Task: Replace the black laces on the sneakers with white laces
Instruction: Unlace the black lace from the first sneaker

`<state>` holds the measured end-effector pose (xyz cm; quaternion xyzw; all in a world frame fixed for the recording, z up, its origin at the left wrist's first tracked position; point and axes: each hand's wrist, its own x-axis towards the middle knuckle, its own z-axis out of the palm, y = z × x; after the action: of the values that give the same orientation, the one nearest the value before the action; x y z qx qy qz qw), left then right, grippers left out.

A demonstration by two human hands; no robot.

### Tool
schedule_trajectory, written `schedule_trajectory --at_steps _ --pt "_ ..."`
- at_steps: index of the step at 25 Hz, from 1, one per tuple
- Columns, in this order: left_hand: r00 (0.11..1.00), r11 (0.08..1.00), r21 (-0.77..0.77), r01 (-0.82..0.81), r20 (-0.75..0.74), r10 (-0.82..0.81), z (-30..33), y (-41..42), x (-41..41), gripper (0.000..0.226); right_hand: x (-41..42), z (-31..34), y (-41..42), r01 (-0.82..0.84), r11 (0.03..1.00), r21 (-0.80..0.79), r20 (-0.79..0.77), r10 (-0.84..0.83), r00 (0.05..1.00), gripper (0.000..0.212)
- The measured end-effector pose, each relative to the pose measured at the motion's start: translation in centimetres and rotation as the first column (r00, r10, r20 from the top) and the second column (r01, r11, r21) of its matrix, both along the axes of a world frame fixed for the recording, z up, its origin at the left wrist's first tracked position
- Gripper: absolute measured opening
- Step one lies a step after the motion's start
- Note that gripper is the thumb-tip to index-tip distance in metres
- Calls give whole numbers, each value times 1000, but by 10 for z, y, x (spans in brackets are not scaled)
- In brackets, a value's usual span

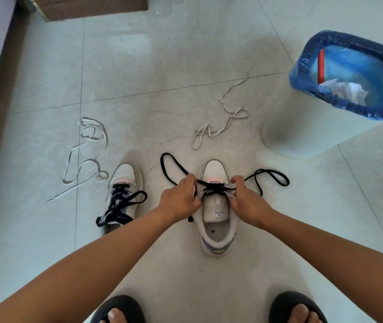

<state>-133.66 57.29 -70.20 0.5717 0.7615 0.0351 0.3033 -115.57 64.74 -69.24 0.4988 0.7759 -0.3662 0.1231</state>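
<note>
Both hands working at the right sneaker (216, 213) on the tiled floor (162, 78). Left hand (181, 197) and right hand (247, 201) each pinching the black lace (213, 190) near the lower eyelets, loose loops trailing out either side. Left sneaker (123, 194) just beside, laced black. Two white laces (88, 155) (223, 117) lying beyond the toes. Lined bin (339, 89) near, far right; open floor between.

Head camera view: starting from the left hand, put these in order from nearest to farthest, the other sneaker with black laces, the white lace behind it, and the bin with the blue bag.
From the left hand:
1. Other sneaker, just to its left.
2. White lace, farther left and ahead on the floor.
3. Bin, far off to the right.
</note>
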Motion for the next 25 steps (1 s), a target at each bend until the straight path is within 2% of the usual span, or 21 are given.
schedule_trajectory --at_steps 3,6,8,10,12,14,16,18,20,21,23,24,25 --pt "992 984 133 123 -19 -121 -5 -10 -7 29 10 -3 -1 -83 997 10 -16 83 996 25" --pt "968 954 167 251 -44 -247 -10 -6 -6 38 6 -6 -2 -189 977 96 -16 192 981 32" --pt "962 955 127 270 -68 -263 -11 -1 -3 41 4 -8 -1 -226 959 169 12 228 974 37" --pt "966 963 93 253 -79 -246 -12 0 1 40 3 -9 -4 -244 947 207 54 238 970 40" --pt "971 968 73 238 -47 -235 -11 3 5 29 -3 -8 -7 -280 937 210 144 253 957 42" --pt "977 978 52 201 60 -204 -6 9 11 22 -12 -6 -9 -315 928 199 286 252 924 44" --pt "975 992 28 124 182 -127 0 14 15 32 -22 -4 -8 -356 910 214 416 245 876 46" --pt "965 998 30 47 255 -53 2 17 14 26 -29 -4 -6 -382 903 196 468 256 846 44" --pt "933 999 29 -35 359 23 10 19 14 22 -31 -3 -3 -294 952 83 418 235 878 39" --pt "884 995 11 -100 461 84 17 21 13 28 -31 -2 -1 -215 977 14 355 196 914 34" --pt "710 960 -67 -272 659 247 37 23 6 37 -28 4 5 -54 996 -76 157 66 985 16" --pt "614 933 -102 -344 728 306 46 25 1 38 -25 9 9 45 992 -116 13 -44 999 7" --pt "524 910 -122 -397 784 333 54 25 -4 37 -21 17 12 155 969 -190 -151 -185 971 7"
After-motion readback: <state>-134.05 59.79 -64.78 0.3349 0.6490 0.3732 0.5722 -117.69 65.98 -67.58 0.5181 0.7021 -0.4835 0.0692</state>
